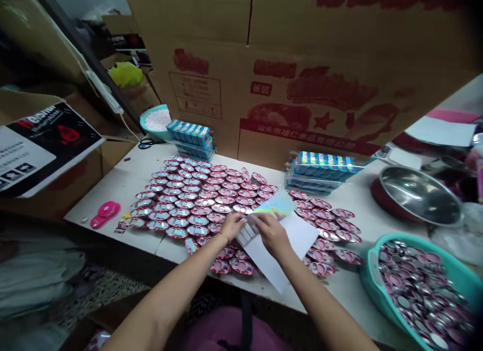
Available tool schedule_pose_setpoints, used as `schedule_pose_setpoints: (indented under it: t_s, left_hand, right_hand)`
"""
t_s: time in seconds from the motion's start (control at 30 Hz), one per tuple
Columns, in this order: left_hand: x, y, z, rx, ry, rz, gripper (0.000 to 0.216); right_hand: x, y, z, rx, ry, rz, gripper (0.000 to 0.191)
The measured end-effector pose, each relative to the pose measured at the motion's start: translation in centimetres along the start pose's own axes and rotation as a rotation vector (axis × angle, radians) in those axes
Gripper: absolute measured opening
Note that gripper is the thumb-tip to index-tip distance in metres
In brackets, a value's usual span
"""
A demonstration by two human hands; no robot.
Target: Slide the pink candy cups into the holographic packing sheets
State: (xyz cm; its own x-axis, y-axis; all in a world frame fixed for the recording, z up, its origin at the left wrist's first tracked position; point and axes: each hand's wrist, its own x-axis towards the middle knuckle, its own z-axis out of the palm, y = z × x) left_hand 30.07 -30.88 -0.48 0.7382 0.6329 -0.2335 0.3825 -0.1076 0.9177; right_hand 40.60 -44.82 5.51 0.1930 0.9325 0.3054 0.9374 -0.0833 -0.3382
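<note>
Pinched iridescent sheet (pixel 278 204), smooth paper (pixel 302 236), glossy ovals (pixel 197 220)

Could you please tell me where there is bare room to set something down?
Left: between the scissors, pink tool and ovals. Right: between the ovals, bowl and basin. The middle is crowded with ovals, paper, shiny sheet, left hand and right hand.

Workshop, worktable (pixel 126 185), massed oval pieces (pixel 197 220), cardboard cartons (pixel 211 19)
</note>
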Motion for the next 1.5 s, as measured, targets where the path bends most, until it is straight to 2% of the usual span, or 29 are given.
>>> schedule_pose_setpoints:
  t_s: [0.07,0.13,0.23,0.3,0.4,0.53,0.63,0.7,0.8,0.87,0.97,1.1,1.2,1.3,1.4,1.5]
  left_hand:
    - [-0.6,0.7,0.1,-0.253,-0.064,0.009,0.025]
    - [-1.1,1.1,0.0,-0.431,-0.110,-0.043,0.029]
    - [-1.8,1.2,0.0,-0.629,-0.153,-0.154,0.035]
    - [-2.0,0.7,0.3,-0.667,-0.154,-0.194,0.037]
    - [-1.6,-0.2,0.7,-0.527,-0.129,-0.193,0.030]
    - [0.0,-1.2,1.0,-0.148,0.027,-0.108,0.018]
    - [0.4,-1.5,0.6,-0.083,0.089,-0.088,0.015]
    - [-0.5,-1.7,-0.4,-0.119,0.158,-0.077,0.017]
    - [-3.4,-1.9,-3.3,-0.389,0.213,-0.183,0.041]
    - [-5.7,-2.1,-5.8,-0.631,0.132,-0.301,0.055]
    - [-8.7,-2.8,-9.0,-0.825,0.080,-0.386,0.052]
    - [-11.2,-4.5,-10.7,-0.810,0.214,-0.454,0.039]
    - [-12.5,-6.2,-11.1,-0.788,0.290,-0.504,0.037]
    - [-12.9,-7.8,-11.7,-0.705,0.353,-0.517,0.036]
    - [-11.9,-8.9,-12.9,-0.589,0.371,-0.416,0.032]
    - [-9.2,-9.6,-14.2,-0.464,0.361,-0.294,0.027]
  right_hand:
    - [2.3,0.5,1.0,-0.156,-0.110,-0.108,0.033]
    - [3.1,1.0,1.7,-0.237,-0.166,-0.182,0.032]
    - [2.2,1.8,2.6,-0.245,-0.172,-0.281,0.033]
    - [1.4,2.2,2.9,-0.222,-0.168,-0.302,0.032]
    - [0.9,1.8,2.4,-0.194,-0.166,-0.212,0.024]
    - [0.8,-0.8,-1.2,-0.098,-0.202,-0.064,0.021]
    - [1.0,-3.4,-4.2,0.134,-0.160,0.123,0.020]
    - [1.7,-5.1,-4.6,0.352,-0.139,0.300,0.021]
    - [3.0,-7.4,-2.0,0.710,-0.107,0.604,0.030]
    - [3.6,-8.7,0.9,0.915,-0.084,0.782,0.035]
    - [3.6,-10.4,4.7,1.105,-0.094,0.928,0.036]
    - [2.4,-12.0,8.0,1.198,-0.126,1.047,0.036]
    - [1.5,-13.2,10.2,1.239,-0.167,1.106,0.039]
    - [1.2,-14.3,12.5,1.184,-0.088,1.106,0.039]
    - [1.9,-14.9,14.5,1.070,0.010,1.071,0.037]
    - [3.5,-14.8,15.8,0.894,0.084,0.991,0.035]
